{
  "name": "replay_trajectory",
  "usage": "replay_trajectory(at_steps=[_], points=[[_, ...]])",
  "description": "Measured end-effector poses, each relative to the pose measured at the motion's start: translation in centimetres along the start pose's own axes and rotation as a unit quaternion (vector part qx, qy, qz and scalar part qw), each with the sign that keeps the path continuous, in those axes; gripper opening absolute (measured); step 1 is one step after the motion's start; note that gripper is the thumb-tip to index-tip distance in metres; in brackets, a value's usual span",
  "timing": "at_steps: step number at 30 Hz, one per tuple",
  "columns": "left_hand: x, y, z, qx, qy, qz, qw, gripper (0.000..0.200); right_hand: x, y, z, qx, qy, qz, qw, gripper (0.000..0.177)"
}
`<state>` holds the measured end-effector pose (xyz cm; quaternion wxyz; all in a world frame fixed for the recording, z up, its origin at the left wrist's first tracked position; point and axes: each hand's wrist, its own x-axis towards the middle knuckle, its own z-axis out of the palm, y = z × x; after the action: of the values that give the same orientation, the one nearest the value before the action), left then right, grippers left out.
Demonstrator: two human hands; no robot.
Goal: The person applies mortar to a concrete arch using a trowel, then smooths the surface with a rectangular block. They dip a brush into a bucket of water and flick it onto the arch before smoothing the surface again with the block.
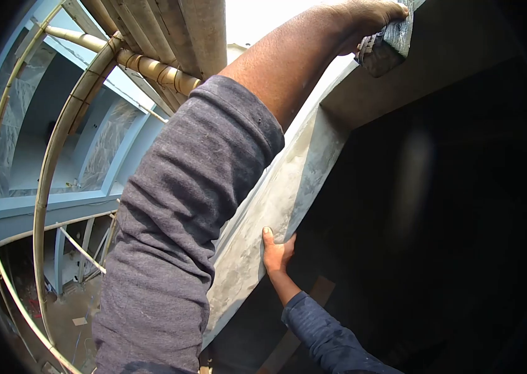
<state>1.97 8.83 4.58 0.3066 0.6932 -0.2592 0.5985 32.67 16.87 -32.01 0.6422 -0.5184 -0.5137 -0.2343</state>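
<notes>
My left arm in a rolled grey sleeve reaches across the view to the top. At its end my left hand [379, 14] is closed around a grey block-like tool [384, 59] with a dark flat face and a shiny side. Its exact kind is not clear. The tool is up by the underside of the opening's top. Lower down, my right hand [277, 254] holds the edge of a grey plastered wall [288, 193]. Its thumb lies on the front face and the other fingers go around the edge, partly hidden.
Bamboo poles [58, 149] tied as scaffolding stand on the left, with thicker bundled poles [204, 37] overhead. Beyond them is a light blue building [45, 201], with ground [80, 321] far below. A dark opening fills the right, where a plank-like piece [322, 293] shows faintly.
</notes>
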Motion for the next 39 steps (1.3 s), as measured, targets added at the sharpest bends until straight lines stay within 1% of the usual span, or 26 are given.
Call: replay_trajectory(at_steps=[2,3,4,5,6,9,11,12,13,14,15,16,17,20,22,24,26,28,30,31,32,34,35,36,38,39], points=[[3.5,-1.7,-0.9,0.025,-0.060,0.030,0.997,0.058,0.0,0.3,0.2,-0.007,0.008,0.010,1.000,0.085],[6.9,-4.6,-1.8,0.071,-0.045,0.104,0.991,0.065,0.0,0.6,0.3,-0.002,0.016,-0.022,1.000,0.086],[8.2,-5.4,-2.2,0.116,-0.028,0.179,0.977,0.072,0.1,0.7,0.3,0.001,0.024,-0.056,0.998,0.086],[3.5,-1.9,-0.5,0.113,0.039,0.049,0.992,0.065,0.1,0.3,0.1,0.004,0.023,-0.056,0.998,0.086],[-2.1,2.3,1.4,0.094,0.106,-0.082,0.987,0.058,0.0,-0.4,-0.1,0.007,0.012,-0.041,0.999,0.086],[-1.6,-1.5,-0.4,0.270,0.085,-0.117,0.952,0.051,-0.2,-1.4,-0.6,0.009,-0.011,-0.015,1.000,0.086],[-3.0,-2.0,-0.6,0.178,0.108,-0.105,0.973,0.046,-0.2,-1.4,-0.5,0.010,-0.020,-0.001,1.000,0.086],[-3.9,-0.8,-0.6,0.113,0.118,-0.076,0.984,0.045,-0.1,-1.0,-0.4,0.008,-0.011,-0.022,1.000,0.082],[-4.1,0.5,-0.8,0.091,0.108,-0.037,0.989,0.044,-0.1,-0.5,-0.3,0.006,-0.002,-0.042,0.999,0.077],[-4.5,2.6,-0.1,0.053,0.147,-0.022,0.987,0.035,-0.2,-0.2,-0.2,0.007,-0.005,-0.040,0.999,0.077],[-4.3,3.9,0.0,0.056,0.148,-0.023,0.987,0.035,-0.1,0.0,0.0,0.010,0.009,-0.056,0.998,0.077],[-3.8,5.3,0.1,0.072,0.120,-0.012,0.990,0.043,0.0,0.3,0.1,0.012,0.023,-0.073,0.997,0.078],[-3.0,6.5,0.1,0.088,0.091,-0.001,0.992,0.051,-0.2,-0.5,0.0,-0.008,0.024,-0.041,0.999,0.078],[-1.4,6.9,0.5,0.081,0.071,0.032,0.994,0.049,-0.4,-1.0,-0.4,-0.015,0.026,-0.035,0.999,0.080],[-0.7,6.3,0.5,0.076,0.070,0.035,0.994,0.048,-0.2,0.1,0.1,-0.001,0.030,-0.036,0.999,0.081],[-0.4,4.9,0.5,0.071,0.077,0.032,0.994,0.047,0.0,-0.3,0.2,0.011,0.039,-0.041,0.998,0.082],[-0.7,2.6,0.5,0.068,0.093,0.017,0.993,0.045,-0.1,-0.6,-0.1,0.021,0.031,-0.028,0.999,0.089],[-1.0,-0.1,0.8,0.076,0.119,-0.013,0.990,0.044,0.2,0.0,0.0,0.028,0.027,-0.029,0.999,0.089],[-1.5,-3.9,0.8,0.095,0.146,-0.060,0.983,0.043,0.0,-0.4,-0.2,0.072,-0.007,0.001,0.997,0.090],[-1.7,-5.3,0.6,0.110,0.147,-0.099,0.978,0.042,0.1,-0.3,-0.1,0.034,-0.002,0.003,0.999,0.091],[-2.0,-6.8,0.4,0.124,0.147,-0.138,0.971,0.041,0.1,-0.5,-0.2,0.032,0.002,0.007,0.999,0.091],[-2.5,-10.2,-1.0,0.199,0.130,-0.228,0.944,0.042,-0.1,-1.1,-0.7,-0.005,0.007,0.004,1.000,0.092],[-3.5,-10.4,-1.0,0.169,0.127,-0.254,0.944,0.040,-0.1,-0.7,-0.5,-0.016,0.015,-0.007,1.000,0.093],[-4.0,-11.1,-1.5,0.110,0.144,-0.228,0.957,0.039,-0.2,-0.5,-0.5,-0.012,0.015,0.001,1.000,0.093],[-4.0,-10.7,-3.2,0.074,0.163,-0.133,0.975,0.042,-0.1,-0.5,-0.5,-0.004,-0.003,0.025,1.000,0.093],[-3.9,-9.5,-3.1,0.066,0.175,-0.072,0.980,0.046,-0.2,-0.8,-0.6,-0.001,0.004,0.021,1.000,0.093]])
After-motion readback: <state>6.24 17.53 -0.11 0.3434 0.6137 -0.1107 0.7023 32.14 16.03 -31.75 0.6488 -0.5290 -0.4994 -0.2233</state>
